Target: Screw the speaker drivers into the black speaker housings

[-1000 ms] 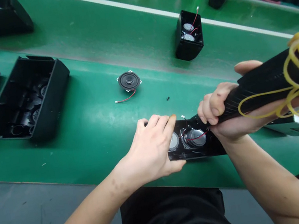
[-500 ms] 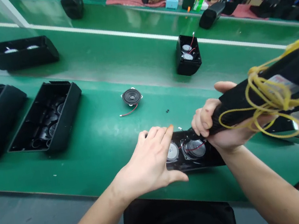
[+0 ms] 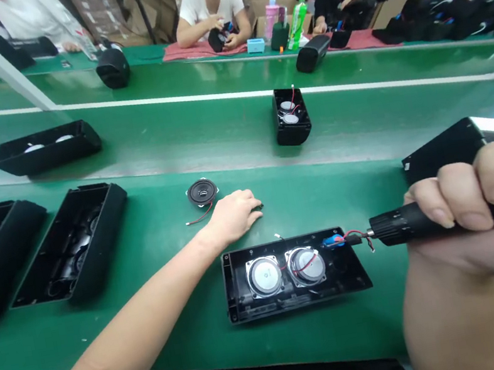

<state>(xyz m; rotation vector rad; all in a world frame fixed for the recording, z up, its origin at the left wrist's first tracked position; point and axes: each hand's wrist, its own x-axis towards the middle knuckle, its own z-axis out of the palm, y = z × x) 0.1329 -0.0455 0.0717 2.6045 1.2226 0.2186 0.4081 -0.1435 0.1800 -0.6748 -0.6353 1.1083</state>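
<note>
"Where's the panel [image 3: 351, 275]?"
"Flat on the green counter [image 3: 196, 331], between the arms [image 3: 155, 313]: glossy black, two round silvery speakers [image 3: 265, 276] inside."
"Right hand [image 3: 468, 190]?"
"Raised, its grip clamped round a ribbed black screwdriver [image 3: 393, 228], bit pointing left."
"Left hand [image 3: 236, 215]?"
"Palm down, arm stretched forward; whether that grip is together, I can't tell."
"Beyond?"
"A white line [image 3: 165, 100] crosses smooth green; people [image 3: 216, 8] opposite, behind red cloths [image 3: 180, 52]."
</note>
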